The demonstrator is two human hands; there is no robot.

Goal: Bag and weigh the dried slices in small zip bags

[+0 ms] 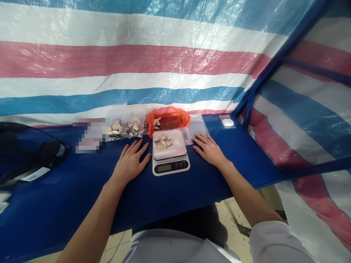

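Note:
My left hand (131, 160) lies flat on the blue table, fingers spread, just left of a white digital kitchen scale (171, 168). My right hand (208, 149) rests flat on the other side, its fingertips by a clear empty plastic bag (199, 125). Neither hand holds anything. Several pale, dried-looking slices (163, 141) lie in a small heap on the scale's platform. The scale's display looks blank or too faint to read. Behind the scale stands an open orange plastic bag (168, 118) with more slices and dark bits inside.
Clear bags filled with slices (123, 128) stand at the back left, near a blurred-out packet (91, 137). A black device with a cable (55, 151) sits at far left. A white round object in a clear bag (227, 122) lies back right. Striped sheeting (131, 60) hangs behind the table.

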